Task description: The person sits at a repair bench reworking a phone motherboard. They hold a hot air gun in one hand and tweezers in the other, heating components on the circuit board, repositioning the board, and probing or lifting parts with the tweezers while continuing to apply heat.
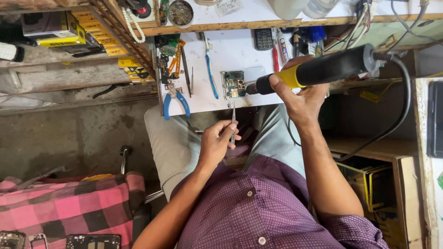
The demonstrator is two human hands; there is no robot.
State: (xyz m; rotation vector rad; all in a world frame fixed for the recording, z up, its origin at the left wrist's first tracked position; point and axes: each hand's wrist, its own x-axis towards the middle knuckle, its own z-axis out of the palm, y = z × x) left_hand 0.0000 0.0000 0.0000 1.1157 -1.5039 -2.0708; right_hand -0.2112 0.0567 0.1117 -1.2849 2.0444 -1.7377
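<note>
Right fingers: the right hand [302, 94] is wrapped tight round the yellow-and-black handle of a hot-air tool [318, 70], thumb over the yellow collar, nozzle aimed leftward.
Left fingers: the left hand [217, 143] pinches a pair of thin metal tweezers [233, 121] between thumb and forefinger, tips up toward the bench edge, held over the lap and not touching the board.
Circuit board: a small green board [234, 84] lies flat on the white bench top [230, 55], near its front edge, with the nozzle tip at or just over its right end.
Heat risk: if the nozzle dwells on one spot, nearby parts may loosen or scorch; the board looks unclamped, so a nudge could slide it off the edge.
Tweezers risk: the tips are well below the board; a hurried reach could knock a softened part askew.
Cable: the black cord [405, 92] loops down beside the right forearm and could snag and jerk the nozzle.
Clutter: blue-handled pliers [175, 99], a blue toothbrush [210, 76] and a dark keypad phone [263, 38] lie near the board, within reach of stray heat.
</note>
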